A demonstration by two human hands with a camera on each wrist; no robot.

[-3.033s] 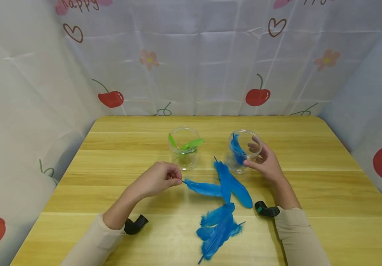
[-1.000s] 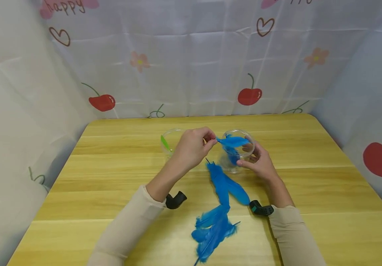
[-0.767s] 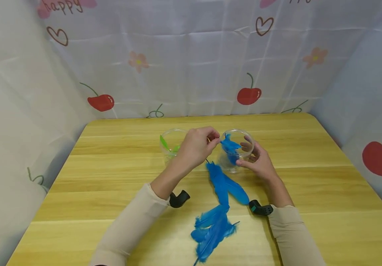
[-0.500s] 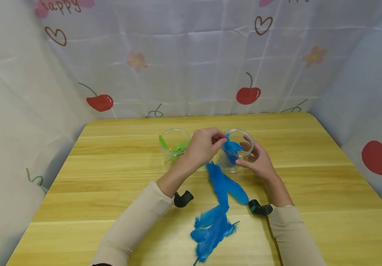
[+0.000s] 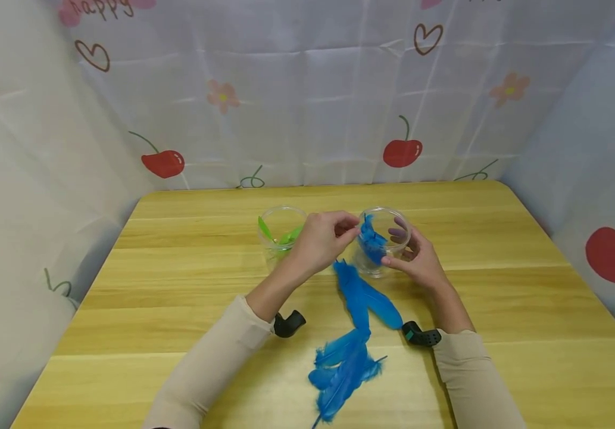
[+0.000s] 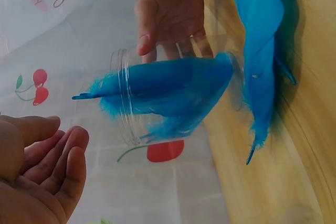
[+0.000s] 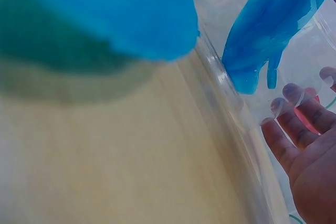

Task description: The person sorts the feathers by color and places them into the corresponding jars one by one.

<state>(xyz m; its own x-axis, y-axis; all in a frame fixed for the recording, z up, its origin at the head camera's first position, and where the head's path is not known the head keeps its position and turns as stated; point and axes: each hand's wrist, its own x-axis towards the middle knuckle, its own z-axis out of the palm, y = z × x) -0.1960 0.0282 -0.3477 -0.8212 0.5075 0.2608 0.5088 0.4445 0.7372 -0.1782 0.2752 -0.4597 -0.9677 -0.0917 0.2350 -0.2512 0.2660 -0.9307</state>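
Released since a moment ago, the blue feather (image 5: 371,243) now sits inside the clear jar (image 5: 381,244).
Left hand (image 5: 321,239) hovers at the rim, fingers (image 6: 63,169) loosely curled, holding nothing; beyond, the right hand (image 5: 420,262) cups the jar's wall.

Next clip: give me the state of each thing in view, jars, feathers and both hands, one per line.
Right jar: upright on the table, no lid, blue feathers inside.
Left jar: upright, no lid, green feathers inside.
Loose blue feathers: lying flat on the table.
Left hand: fingers released, feather quill apart from it.
Right hand: holding the right jar.
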